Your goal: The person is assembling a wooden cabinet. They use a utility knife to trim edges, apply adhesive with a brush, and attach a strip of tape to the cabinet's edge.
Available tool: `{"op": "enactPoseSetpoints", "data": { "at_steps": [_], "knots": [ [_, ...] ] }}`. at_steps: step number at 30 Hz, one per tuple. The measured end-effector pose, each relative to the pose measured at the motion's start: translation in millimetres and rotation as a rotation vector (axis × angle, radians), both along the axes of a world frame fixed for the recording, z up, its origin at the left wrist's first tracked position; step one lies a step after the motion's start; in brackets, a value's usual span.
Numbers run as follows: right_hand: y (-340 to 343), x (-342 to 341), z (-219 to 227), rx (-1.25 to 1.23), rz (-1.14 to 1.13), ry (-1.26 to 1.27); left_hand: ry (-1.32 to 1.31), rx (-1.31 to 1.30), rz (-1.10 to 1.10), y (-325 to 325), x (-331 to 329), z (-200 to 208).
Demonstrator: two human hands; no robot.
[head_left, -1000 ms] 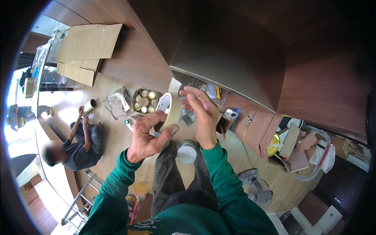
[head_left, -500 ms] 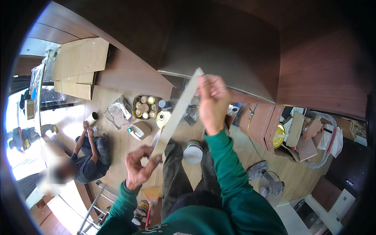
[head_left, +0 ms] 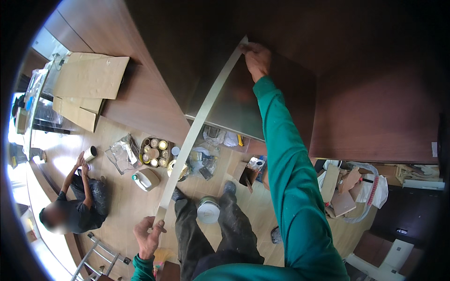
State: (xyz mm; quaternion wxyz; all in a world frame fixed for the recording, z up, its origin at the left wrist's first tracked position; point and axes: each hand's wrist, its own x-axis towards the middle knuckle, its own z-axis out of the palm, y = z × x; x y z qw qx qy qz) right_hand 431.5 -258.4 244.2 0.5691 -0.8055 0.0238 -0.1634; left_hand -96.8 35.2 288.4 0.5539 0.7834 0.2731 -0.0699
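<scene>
A long, flat, pale beige tape-like strip (head_left: 202, 114) stretches diagonally between my two hands, slightly bowed. My right hand (head_left: 258, 61) is raised far forward and pinches its upper end, close to the dark inner surface of a brown cabinet (head_left: 281, 98). Its lower end is gripped between the thumb and fingers of my left hand (head_left: 148, 235), low and near my body. The strip passes in front of the cabinet's front edge. Whether more of it is gathered in the left hand is hidden.
A lidded bucket (head_left: 208, 210) stands between my feet. Beyond lie a jug (head_left: 146, 180), a tray of cans (head_left: 155, 152) and plastic bags. At left another person (head_left: 77, 201) sits on the floor near a ladder (head_left: 101, 255). A box of scraps (head_left: 340, 189) is at right.
My right hand has moved up and forward, my left hand down and left. The hands are farther apart, and a longer stretch of the strip shows between them. The view has shifted.
</scene>
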Motion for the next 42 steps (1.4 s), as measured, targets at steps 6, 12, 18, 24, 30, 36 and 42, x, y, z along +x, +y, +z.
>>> {"op": "enactPoseSetpoints", "data": {
  "at_steps": [6, 12, 18, 24, 30, 36, 42],
  "knots": [
    [29.8, 21.2, 1.3, -0.337, -0.04, 0.12, -0.094, -0.016, 0.056, -5.4, 1.4, 1.1],
    [48.9, 35.7, -8.9, -0.602, -0.162, 0.156, -0.168, -0.05, 0.045, -15.0, 7.6, 8.6],
    [59.0, 59.0, -42.1, -0.744, -0.245, 0.131, -0.145, -0.057, 0.076, -8.0, 17.4, 19.9],
    [56.9, 65.2, -44.3, -0.79, -0.233, 0.184, -0.199, -0.013, -0.018, -6.5, 23.1, 19.3],
    [62.3, 50.8, -27.9, -0.746, -0.254, 0.135, -0.171, -0.042, -0.011, -7.6, 26.3, 20.0],
    [65.5, 45.0, -19.9, -0.837, -0.281, 0.268, -0.104, -0.073, 0.021, -5.4, 30.3, 23.4],
    [67.7, 47.2, -23.5, -0.792, -0.366, 0.2, -0.081, -0.08, 0.039, -5.5, 30.0, 22.0]
  ]
}}
